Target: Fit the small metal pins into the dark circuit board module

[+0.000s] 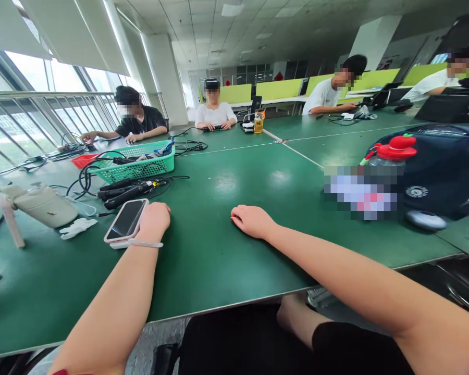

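Note:
My left hand (153, 220) rests on the green table (219, 245), its fingers curled against the right edge of a smartphone (125, 220) in a pink case that lies screen-up. A thin white band circles that wrist. My right hand (251, 220) lies palm-down on the bare tabletop a little to the right, fingers loosely curled, holding nothing. Both forearms reach in from the near edge.
A green basket (138, 162) with cables, black handles (125, 191) and a beige pouch (42, 204) sit at the left. At the right are a red-capped bottle (391, 161) and a dark bag (441, 166). Several people sit along the far side.

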A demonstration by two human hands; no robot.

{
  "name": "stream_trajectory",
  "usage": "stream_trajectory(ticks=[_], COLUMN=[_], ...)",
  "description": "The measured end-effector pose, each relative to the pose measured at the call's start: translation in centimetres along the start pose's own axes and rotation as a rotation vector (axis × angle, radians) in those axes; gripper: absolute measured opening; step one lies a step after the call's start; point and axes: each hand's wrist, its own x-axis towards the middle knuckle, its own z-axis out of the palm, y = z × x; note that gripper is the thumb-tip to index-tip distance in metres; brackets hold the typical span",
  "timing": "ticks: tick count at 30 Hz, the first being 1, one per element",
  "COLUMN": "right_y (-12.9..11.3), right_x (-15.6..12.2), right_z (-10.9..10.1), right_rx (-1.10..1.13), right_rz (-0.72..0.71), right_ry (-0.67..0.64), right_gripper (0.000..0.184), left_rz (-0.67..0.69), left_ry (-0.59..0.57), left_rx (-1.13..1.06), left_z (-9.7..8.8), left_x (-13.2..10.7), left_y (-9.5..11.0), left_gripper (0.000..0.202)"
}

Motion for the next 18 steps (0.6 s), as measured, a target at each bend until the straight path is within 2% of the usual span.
stream_trajectory(ticks=[4,9,15,18], right_y=[-0.1,-0.2,0.0,-0.1], right_x=[-0.1,0.3,0.5,0.1], right_z=[-0.1,-0.3,0.0,0.2], right_rx=[0.057,0.122,0.259,0.314], right_rz=[0.036,0.053,0.201,0.242], right_ry=[-0.003,-0.02,-0.027,0.0], right_gripper=[0.023,0.018,0.032,0.033], left_rz=[-0.07,-0.087,-0.092,-0.112], left_ry=[-0.016,0.002,0.046,0.046], left_rx=[-0.017,-0.107,-0.328,-0.486], left_z=[-0.1,0.2,0.9,1.6], left_x=[0.2,0.4,0.6,0.7], left_y=[-0.4,-0.6,-0.4,0.5], left_gripper=[0.02,0.017,0.023,0.025])
